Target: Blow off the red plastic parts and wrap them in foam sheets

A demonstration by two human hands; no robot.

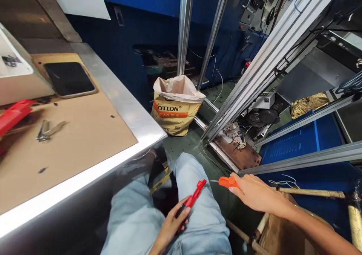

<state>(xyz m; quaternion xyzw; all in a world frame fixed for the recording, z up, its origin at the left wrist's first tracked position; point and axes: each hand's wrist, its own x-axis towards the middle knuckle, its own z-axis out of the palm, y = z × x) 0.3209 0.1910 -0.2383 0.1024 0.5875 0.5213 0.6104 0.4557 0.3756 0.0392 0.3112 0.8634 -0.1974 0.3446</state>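
My left hand (173, 221) is closed round a long red and black plastic part (195, 195), held over my lap. Its red end points up and away from me. To the right, above the floor beside my knee, my right hand (249, 191) grips an orange utility knife (226, 182). A thin metal blade sticks out of the knife toward the left, a little apart from the red part. My fingers hide the rest of both things.
On the metal-edged table (141, 124) at left lie a phone (70, 78), a small metal nail clipper (43, 130) and a red part (15, 116). An open paper sack (177, 113) stands on the floor ahead. Aluminium posts (254, 63) and a pipe-framed box (283, 232) border the right.
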